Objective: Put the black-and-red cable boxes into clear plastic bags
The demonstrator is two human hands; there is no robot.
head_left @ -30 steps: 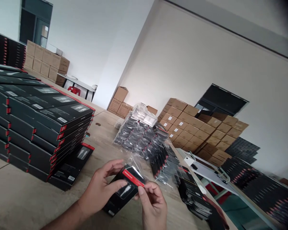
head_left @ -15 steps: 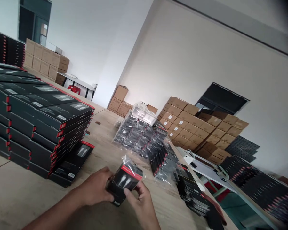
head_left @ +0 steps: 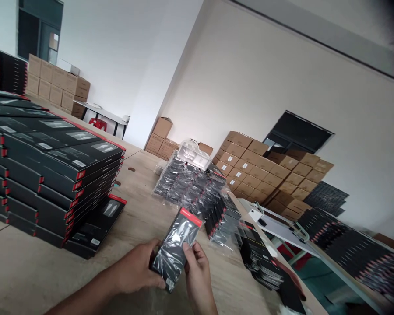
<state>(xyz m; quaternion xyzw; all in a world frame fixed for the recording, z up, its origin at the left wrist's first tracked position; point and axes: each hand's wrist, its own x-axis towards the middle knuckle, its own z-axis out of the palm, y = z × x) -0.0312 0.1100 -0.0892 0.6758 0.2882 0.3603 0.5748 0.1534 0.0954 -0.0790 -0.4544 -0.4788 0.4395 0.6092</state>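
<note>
Between my hands, above the table, is a black box with a red top edge (head_left: 176, 251), tilted and covered in clear, shiny plastic film. White cable connectors are printed on its face. My left hand (head_left: 139, 267) grips the box's lower left side, fingers behind and thumb at the bottom corner. On the right edge, my right hand (head_left: 197, 264) pinches it with the thumb on the front face; part of the fingers is hidden. Beyond the held box lie several film-wrapped black boxes (head_left: 192, 186) in rows, a white plastic tray (head_left: 194, 155) resting on them.
A tall stack of black and red boxes (head_left: 52, 175) stands at the left, with one box (head_left: 98, 223) lying low beside it. To the right lie flat black sleeves or boxes (head_left: 258, 258). Cardboard cartons (head_left: 262, 168) are piled against the wall. The wooden table (head_left: 136, 210) runs beneath.
The box has turned in my hands so that its long film-covered front face now shows more fully. Both hands have shifted slightly with it. The camera view has moved a little.
</note>
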